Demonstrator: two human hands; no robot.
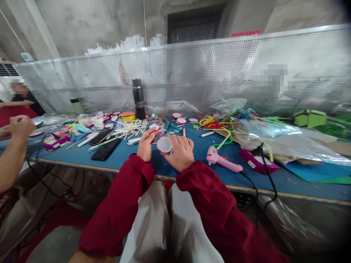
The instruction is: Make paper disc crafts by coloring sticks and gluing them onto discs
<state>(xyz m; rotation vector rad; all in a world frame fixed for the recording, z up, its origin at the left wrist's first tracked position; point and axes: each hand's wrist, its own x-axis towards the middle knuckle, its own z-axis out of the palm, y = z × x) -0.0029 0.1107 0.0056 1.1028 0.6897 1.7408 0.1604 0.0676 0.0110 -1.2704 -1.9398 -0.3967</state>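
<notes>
My right hand (179, 151) holds a small round white disc with a red rim (164, 144) over the blue table (131, 157), with one finger pointing up. My left hand (146, 143) is pinched just left of the disc, its fingertips closed on something thin near the disc's upper edge that I cannot make out. Both arms wear dark red sleeves. More red-rimmed white discs (181, 119) lie further back on the table.
A pink glue gun (222, 160) with a black cord lies right of my hands, a purple one (257, 162) beyond it. Two black phones (105, 149), wooden sticks (131, 128), a black flask (138, 98), coloured pipe cleaners and plastic bags (282, 140) crowd the table. Another person's arm (12, 151) is at left.
</notes>
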